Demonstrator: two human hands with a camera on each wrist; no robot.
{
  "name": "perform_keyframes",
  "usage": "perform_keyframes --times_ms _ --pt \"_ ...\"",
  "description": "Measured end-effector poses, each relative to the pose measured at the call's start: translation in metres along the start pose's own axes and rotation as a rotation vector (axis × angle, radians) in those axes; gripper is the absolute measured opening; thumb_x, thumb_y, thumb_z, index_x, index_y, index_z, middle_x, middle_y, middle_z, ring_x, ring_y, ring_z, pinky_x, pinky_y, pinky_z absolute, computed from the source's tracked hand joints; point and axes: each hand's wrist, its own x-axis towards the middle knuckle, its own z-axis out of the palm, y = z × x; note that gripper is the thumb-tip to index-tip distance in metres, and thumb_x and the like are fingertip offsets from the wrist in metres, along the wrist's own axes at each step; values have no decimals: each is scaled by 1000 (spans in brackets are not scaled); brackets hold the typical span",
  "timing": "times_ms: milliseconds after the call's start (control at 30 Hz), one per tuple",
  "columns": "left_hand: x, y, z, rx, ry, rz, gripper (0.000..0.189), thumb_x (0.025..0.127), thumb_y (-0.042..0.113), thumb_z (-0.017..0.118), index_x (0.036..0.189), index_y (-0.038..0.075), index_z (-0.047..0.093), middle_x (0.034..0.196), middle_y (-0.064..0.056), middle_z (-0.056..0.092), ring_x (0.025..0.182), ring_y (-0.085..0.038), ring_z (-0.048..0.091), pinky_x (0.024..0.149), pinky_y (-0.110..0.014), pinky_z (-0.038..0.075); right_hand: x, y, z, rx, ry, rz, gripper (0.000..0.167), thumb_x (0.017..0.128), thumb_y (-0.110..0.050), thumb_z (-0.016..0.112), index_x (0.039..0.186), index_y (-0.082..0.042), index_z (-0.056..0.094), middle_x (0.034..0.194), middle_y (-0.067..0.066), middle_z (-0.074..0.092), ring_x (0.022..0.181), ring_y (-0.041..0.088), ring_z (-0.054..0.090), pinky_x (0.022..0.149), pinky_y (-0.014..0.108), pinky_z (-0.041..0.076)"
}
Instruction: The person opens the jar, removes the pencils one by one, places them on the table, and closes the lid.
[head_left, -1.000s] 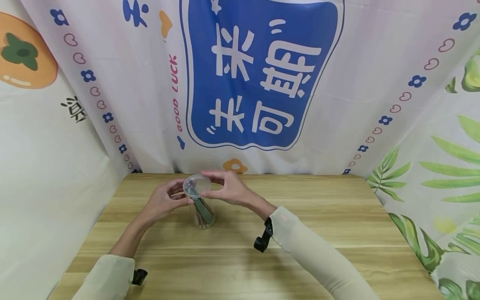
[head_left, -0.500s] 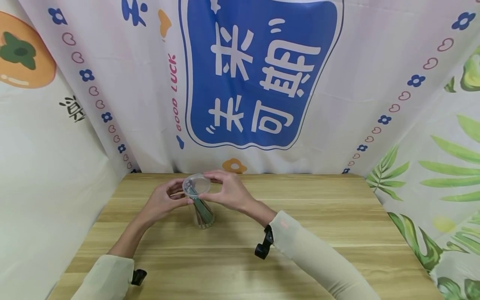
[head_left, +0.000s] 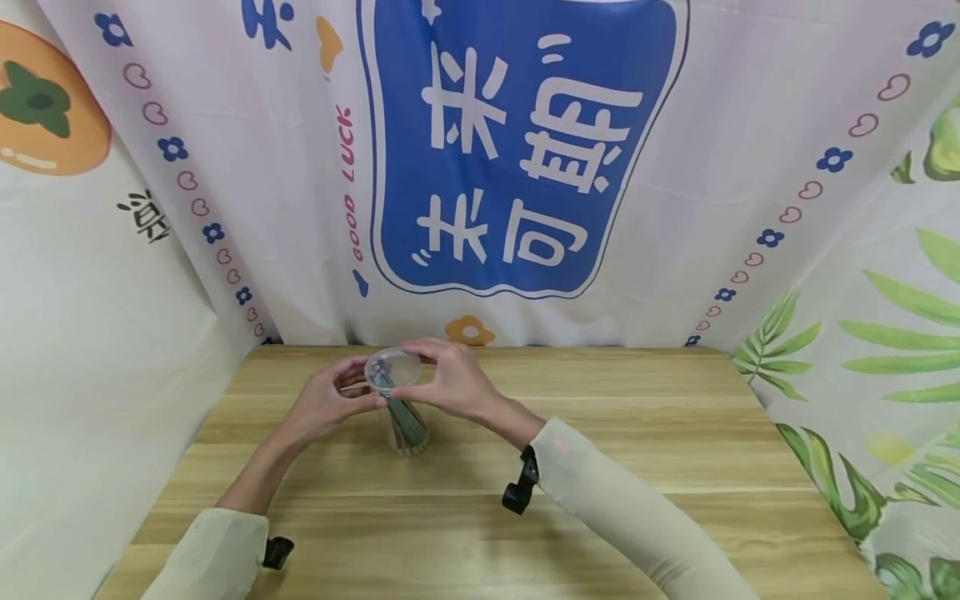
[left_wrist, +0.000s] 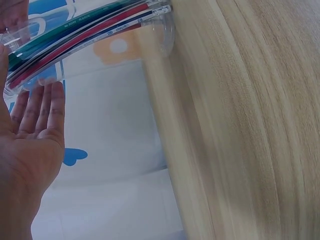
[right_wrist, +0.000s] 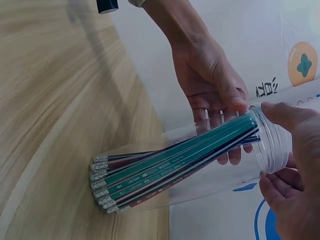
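A tall clear jar (right_wrist: 200, 190) stands on the table near its back edge, with a bundle of pencils (right_wrist: 170, 162) inside, eraser ends down. The pencils lean together; green, red and dark ones show. My left hand (head_left: 330, 400) holds the jar just below its top, thumb on the near side and fingers behind. Across the round, clear screw lid (head_left: 393, 371) at the top, my right hand (head_left: 457, 383) grips the rim between thumb and fingers. In the right wrist view, ridged rings show at the lid, beside the right fingers (right_wrist: 280, 192).
The wooden table (head_left: 480, 533) spreads out in front of the jar. A printed cloth (head_left: 315, 208) hangs right behind the back edge, and more cloth hangs at both sides. Each wrist wears a small black camera (head_left: 517, 492).
My right thumb has slid left along the near rim of the lid, and the right wrist has shifted slightly left. The jar and left hand stay put.
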Motion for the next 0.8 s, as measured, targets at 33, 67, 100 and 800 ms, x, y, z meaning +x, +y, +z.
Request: perform_keyframes --times_ms 33,67,100,800 --pt "0 0 0 0 0 0 69 90 11 87 146 -6 52 142 -29 61 130 -45 62 98 -24 58 1 0 0 5 -7 -2 65 83 -32 94 136 -2 70 137 11 70 115 22 69 94 25 59" --pt "0 0 0 0 2 0 69 90 10 87 146 -6 52 142 -29 61 130 -45 62 98 -24 58 2 1 -1 10 -16 -4 65 83 -31 93 136 -2 70 137 12 70 116 23 69 94 24 58" --pt "0 0 -1 1 3 -1 69 90 10 87 146 -6 52 142 -29 61 130 -45 62 98 -24 58 2 2 -1 20 -26 -5 65 83 -31 93 137 -2 69 138 12 69 117 23 68 96 22 57" --pt "1 1 -1 -20 -16 0 67 89 12 88 145 -3 54 140 -26 63 129 -42 64 97 -28 60 5 8 -10 184 -69 2 64 87 -23 90 143 -4 65 147 11 62 126 26 63 107 26 54"
